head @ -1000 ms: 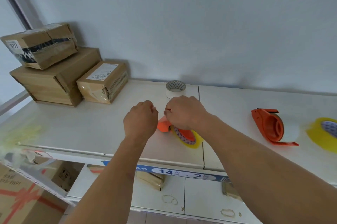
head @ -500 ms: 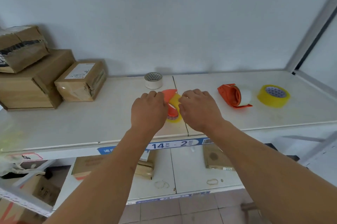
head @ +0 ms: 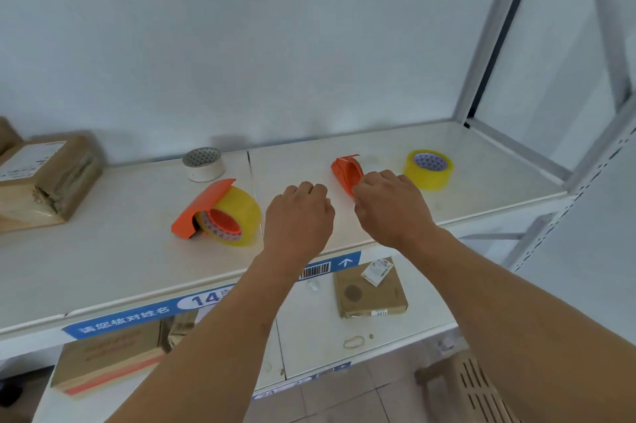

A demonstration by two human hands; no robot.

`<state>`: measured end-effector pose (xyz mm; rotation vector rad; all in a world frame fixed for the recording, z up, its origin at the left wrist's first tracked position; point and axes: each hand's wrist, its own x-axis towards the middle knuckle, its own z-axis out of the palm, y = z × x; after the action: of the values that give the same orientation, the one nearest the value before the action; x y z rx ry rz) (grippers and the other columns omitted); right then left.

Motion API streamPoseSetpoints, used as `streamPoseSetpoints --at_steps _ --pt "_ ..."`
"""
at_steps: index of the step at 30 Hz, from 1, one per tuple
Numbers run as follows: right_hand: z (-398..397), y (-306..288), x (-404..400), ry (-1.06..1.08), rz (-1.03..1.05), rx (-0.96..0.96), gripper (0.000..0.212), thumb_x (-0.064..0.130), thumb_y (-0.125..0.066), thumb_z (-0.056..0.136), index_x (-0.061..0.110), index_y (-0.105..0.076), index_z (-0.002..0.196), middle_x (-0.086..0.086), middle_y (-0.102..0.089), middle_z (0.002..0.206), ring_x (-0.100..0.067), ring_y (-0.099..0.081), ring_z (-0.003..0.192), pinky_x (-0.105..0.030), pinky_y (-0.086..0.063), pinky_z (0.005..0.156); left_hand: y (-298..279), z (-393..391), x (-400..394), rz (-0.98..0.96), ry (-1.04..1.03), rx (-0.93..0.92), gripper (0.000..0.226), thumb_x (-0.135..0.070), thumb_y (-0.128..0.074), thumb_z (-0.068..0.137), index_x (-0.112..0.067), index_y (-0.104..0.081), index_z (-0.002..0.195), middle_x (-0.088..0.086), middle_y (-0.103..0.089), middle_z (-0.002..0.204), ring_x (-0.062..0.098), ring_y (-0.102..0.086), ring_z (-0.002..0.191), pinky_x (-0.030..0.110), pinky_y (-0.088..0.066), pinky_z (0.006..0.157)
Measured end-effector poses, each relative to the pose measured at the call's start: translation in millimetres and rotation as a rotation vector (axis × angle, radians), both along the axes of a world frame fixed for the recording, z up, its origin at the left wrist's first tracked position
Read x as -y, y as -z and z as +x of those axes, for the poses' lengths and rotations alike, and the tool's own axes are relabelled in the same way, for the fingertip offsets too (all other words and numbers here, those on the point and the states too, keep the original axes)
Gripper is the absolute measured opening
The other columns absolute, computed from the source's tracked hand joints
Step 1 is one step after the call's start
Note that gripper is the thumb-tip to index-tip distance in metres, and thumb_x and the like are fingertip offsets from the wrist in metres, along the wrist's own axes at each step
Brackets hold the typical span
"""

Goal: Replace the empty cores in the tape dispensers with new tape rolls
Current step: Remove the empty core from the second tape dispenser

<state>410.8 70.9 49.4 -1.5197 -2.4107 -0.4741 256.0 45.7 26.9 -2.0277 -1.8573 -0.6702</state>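
Two orange plastic tape dispensers lie on the white upper shelf (head: 103, 261). One orange dispenser (head: 203, 212), left of centre, carries a full yellow tape roll (head: 237, 216) and rests apart from both hands. The second orange dispenser (head: 347, 173) lies further right; the right hand (head: 392, 205) curls over its near end, fingers touching it — whether they grip it I cannot tell. The left hand (head: 297, 216) hovers beside it in a loose fist, holding nothing that shows. A spare yellow tape roll (head: 428, 169) sits flat just right of the right hand. Behind the loaded dispenser stands a short white core (head: 203, 164) near the wall. Taped brown cardboard parcels (head: 44, 181) sit at the shelf's left end — a flat brown parcel (head: 370, 288) lies on the lower shelf
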Motion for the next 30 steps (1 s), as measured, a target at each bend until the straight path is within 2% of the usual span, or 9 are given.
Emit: streamPoseSetpoints --at_steps 5,10,13,16,19,24,27,30 --pt "51 11 -41 -0.025 -0.023 -0.053 0.027 0.019 -0.045 0.092 0.014 -0.070 0.101 -0.007 -0.070 0.104 -0.030 -0.062 0.095 -0.041 -0.048 0.078 13 51 -34 -0.081 -0.043 0.155 0.030 -0.033 -0.041 0.100 -0.018 -0.064 0.112 -0.001 -0.070 0.105 0.017 -0.063 0.089 0.028 -0.047 0.072" --pt "82 27 -77 -0.074 -0.072 -0.221 0.025 0.018 -0.049 0.093 0.011 -0.069 0.106 -0.010 -0.071 0.104 -0.034 -0.063 0.094 -0.045 -0.053 0.078 20 85 -62 -0.210 -0.160 0.515 0.040 -0.043 -0.040 0.100 -0.019 -0.056 0.128 -0.001 -0.065 0.122 0.018 -0.062 0.107 0.032 -0.049 0.089" --pt "90 36 -95 -0.096 -0.163 -0.368 0.030 0.021 -0.044 0.099 0.011 -0.063 0.119 -0.010 -0.069 0.110 -0.033 -0.061 0.100 -0.046 -0.051 0.082 20 96 -74 -0.241 -0.189 0.667 0.048 -0.049 -0.038 0.099 -0.018 -0.054 0.131 0.001 -0.063 0.128 0.019 -0.061 0.113 0.034 -0.048 0.094" --pt "91 42 -109 -0.110 -0.267 -0.506 0.035 0.023 -0.037 0.102 0.012 -0.054 0.131 -0.010 -0.066 0.118 -0.031 -0.060 0.108 -0.044 -0.049 0.089 20 103 -85 -0.264 -0.157 0.794 0.052 -0.052 -0.034 0.099 -0.017 -0.054 0.132 0.003 -0.063 0.130 0.020 -0.060 0.112 0.033 -0.049 0.094" --pt "87 46 -124 -0.130 -0.341 -0.595 0.038 0.023 -0.034 0.104 0.011 -0.049 0.136 -0.011 -0.063 0.127 -0.029 -0.058 0.117 -0.043 -0.047 0.096 21 108 -97 -0.308 -0.146 0.943 0.053 -0.051 -0.031 0.100 -0.017 -0.053 0.133 0.003 -0.062 0.129 0.016 -0.057 0.105 0.027 -0.045 0.084" --pt "84 52 -146 -0.080 -0.453 -0.679 0.039 0.024 -0.032 0.105 0.013 -0.049 0.138 -0.009 -0.060 0.136 -0.026 -0.055 0.123 -0.037 -0.043 0.102 25 110 -105 -0.371 -0.116 1.181 0.048 -0.054 -0.030 0.099 -0.023 -0.056 0.127 -0.004 -0.062 0.113 0.013 -0.058 0.098 0.022 -0.043 0.077" --pt "79 53 -154 -0.102 -0.559 -0.743 0.038 0.025 -0.034 0.105 0.016 -0.051 0.137 -0.007 -0.062 0.132 -0.024 -0.057 0.120 -0.036 -0.045 0.099 31 110 -112 -0.402 -0.065 1.275 0.039 -0.052 -0.034 0.099 -0.028 -0.058 0.118 -0.005 -0.065 0.110 0.009 -0.062 0.095 0.022 -0.048 0.077" --pt "75 58 -163 -0.106 -0.676 -0.806 0.036 0.028 -0.035 0.104 0.024 -0.052 0.135 -0.008 -0.068 0.123 -0.025 -0.062 0.109 -0.038 -0.049 0.091 38 109 -118 -0.425 -0.037 1.326 0.047 -0.052 -0.036 0.099 -0.023 -0.063 0.124 -0.001 -0.068 0.116 0.013 -0.063 0.102 0.027 -0.051 0.086"
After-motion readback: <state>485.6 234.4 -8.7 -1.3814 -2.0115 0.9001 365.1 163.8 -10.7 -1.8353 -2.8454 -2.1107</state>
